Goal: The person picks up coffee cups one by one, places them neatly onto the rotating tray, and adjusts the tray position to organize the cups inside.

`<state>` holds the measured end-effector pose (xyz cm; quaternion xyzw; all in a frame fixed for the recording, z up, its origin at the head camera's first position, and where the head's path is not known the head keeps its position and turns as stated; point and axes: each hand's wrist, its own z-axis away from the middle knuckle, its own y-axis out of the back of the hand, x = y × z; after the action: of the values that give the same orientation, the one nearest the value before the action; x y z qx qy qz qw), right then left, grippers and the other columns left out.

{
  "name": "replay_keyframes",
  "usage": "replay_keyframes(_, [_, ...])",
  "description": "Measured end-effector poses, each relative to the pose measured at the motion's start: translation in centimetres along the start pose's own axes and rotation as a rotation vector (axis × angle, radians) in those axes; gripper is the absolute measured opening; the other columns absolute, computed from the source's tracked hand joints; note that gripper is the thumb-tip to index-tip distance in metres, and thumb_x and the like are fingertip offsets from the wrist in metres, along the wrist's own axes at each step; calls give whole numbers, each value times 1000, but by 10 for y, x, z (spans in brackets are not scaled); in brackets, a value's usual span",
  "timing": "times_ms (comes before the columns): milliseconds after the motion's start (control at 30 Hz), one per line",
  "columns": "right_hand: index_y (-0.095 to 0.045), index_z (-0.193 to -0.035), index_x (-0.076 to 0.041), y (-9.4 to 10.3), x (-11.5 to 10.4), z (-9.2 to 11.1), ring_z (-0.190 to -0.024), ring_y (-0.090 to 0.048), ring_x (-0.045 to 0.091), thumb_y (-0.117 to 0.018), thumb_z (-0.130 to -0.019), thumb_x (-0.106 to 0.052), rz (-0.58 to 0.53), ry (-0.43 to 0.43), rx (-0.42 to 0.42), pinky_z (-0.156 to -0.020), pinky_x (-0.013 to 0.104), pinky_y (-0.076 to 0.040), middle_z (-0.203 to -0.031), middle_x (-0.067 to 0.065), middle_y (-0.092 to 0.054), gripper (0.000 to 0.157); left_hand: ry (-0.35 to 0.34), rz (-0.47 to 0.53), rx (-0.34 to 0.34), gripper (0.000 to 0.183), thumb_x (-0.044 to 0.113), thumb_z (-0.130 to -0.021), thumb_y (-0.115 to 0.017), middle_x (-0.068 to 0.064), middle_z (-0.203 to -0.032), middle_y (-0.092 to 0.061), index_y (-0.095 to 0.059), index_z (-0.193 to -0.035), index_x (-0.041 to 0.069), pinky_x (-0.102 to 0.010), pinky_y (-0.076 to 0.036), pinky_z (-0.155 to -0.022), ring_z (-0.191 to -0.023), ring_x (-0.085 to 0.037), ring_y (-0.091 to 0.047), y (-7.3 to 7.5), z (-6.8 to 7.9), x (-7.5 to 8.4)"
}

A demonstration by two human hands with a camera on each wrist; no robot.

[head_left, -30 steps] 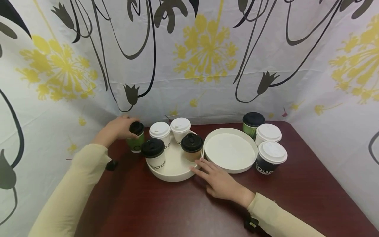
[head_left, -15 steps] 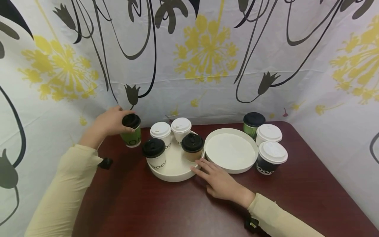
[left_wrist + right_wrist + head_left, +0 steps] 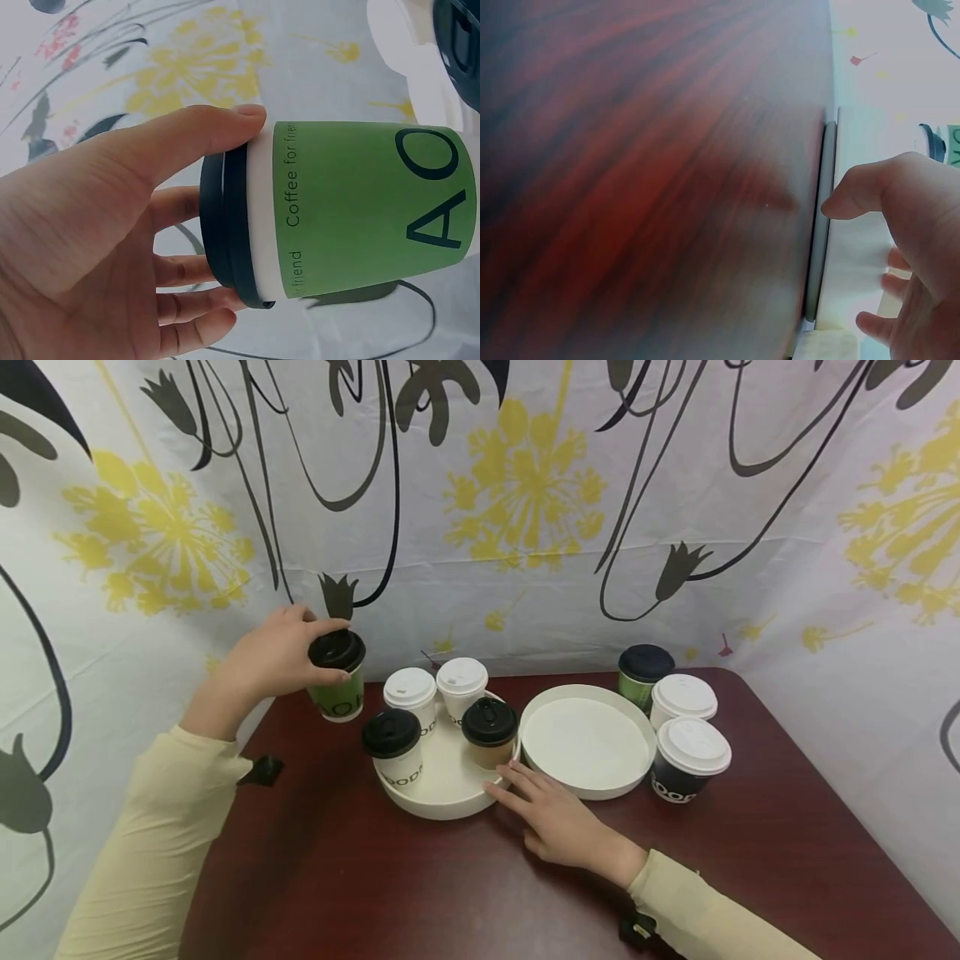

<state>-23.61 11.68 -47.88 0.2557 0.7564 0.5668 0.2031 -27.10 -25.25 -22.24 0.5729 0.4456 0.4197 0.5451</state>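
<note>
My left hand [image 3: 262,662] grips a green paper coffee cup [image 3: 341,697] around its black lid, thumb on one side and fingers on the other. In the left wrist view the green cup [image 3: 352,210] shows dark lettering on its sleeve. The cup is beside the left round white tray [image 3: 442,810], which bears two white-lidded cups, a black-lidded white cup [image 3: 397,764] and a black-lidded brown cup [image 3: 489,750]. My right hand [image 3: 566,827] has its fingers extended, fingertips at this tray's right front rim near the brown cup.
A second round white tray [image 3: 588,743] adjoins the first on the right. Beside it stand a black-lidded green cup [image 3: 637,692], a white-lidded cup [image 3: 682,695] and a white-lidded black cup [image 3: 678,781]. A patterned curtain [image 3: 480,527] hangs behind the dark red table [image 3: 420,893].
My left hand has carried the green cup away from the tray, upward in the view toward the curtain, and slightly back to the right lately. The right hand stays at the tray rim.
</note>
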Motion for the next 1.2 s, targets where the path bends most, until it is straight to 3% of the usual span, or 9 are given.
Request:
replay_keyframes(267, [-32, -155, -25, 0, -2, 0, -148, -35, 32, -71, -76, -13, 5, -2, 1, -116, 49, -38, -158, 11, -37, 89, -47, 5, 100, 78, 53, -82, -73, -19, -130, -47, -46, -149, 25, -58, -48, -85, -119, -38, -44, 14, 9, 21])
replay_keyframes(467, [-33, -155, -25, 1, -3, -1, -147, -36, 32, -72, -76, -13, 4, -6, -1, -115, 50, -38, -158, 11, -38, 89, -107, 6, 141, 76, 55, -81, -73, -19, -127, -49, -48, -147, 27, -55, -48, -83, -114, -37, -48, 16, 11, 37])
replay_keyframes(633, [-32, -155, -26, 1, -5, -1, -148, -35, 32, -71, -76, -14, 8, -8, -14, -115, 51, -38, -158, 10, -37, 89, -128, 27, 152, 75, 58, -80, -73, -15, -128, -49, -49, -146, 31, -55, -51, -76, -113, -34, -49, 14, 13, 47])
replay_keyframes(867, [-31, -156, -27, 2, -7, -2, -147, -35, 32, -71, -77, -15, 29, -8, -27, -115, 51, -38, -158, 10, -37, 89, -186, 38, 173, 74, 58, -77, -75, -10, -128, -52, -53, -142, 31, -52, -51, -83, -116, -30, -51, 4, 9, 59])
replay_keyframes(1200, [-31, -156, -27, 4, -9, -3, -147, -35, 32, -71, -77, -15, 38, -9, -30, -115, 52, -38, -158, 9, -38, 89, -258, 28, 171, 74, 61, -77, -74, -6, -123, -55, -54, -142, 31, -47, -53, -82, -110, -26, -56, -9, 6, 72])
